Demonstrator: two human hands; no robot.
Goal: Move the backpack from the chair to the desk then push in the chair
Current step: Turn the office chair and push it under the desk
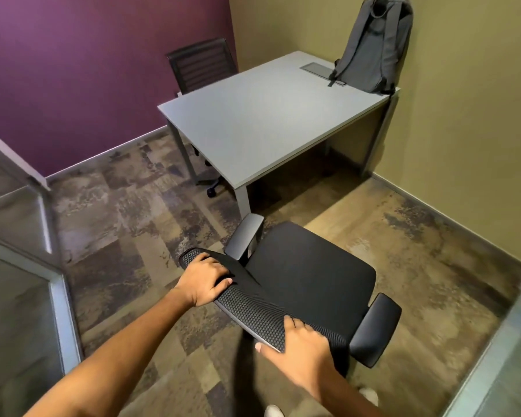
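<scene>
A grey backpack stands upright on the far right corner of the grey desk, leaning against the olive wall. The black office chair stands on the carpet in front of the desk, its seat bare and apart from the desk's near edge. My left hand grips the left part of the chair's mesh backrest top. My right hand grips the backrest top further right, near the right armrest.
A second black chair sits at the desk's far side by the purple wall. Glass partitions with metal frames stand at left, and another at lower right. The olive wall borders the desk on the right.
</scene>
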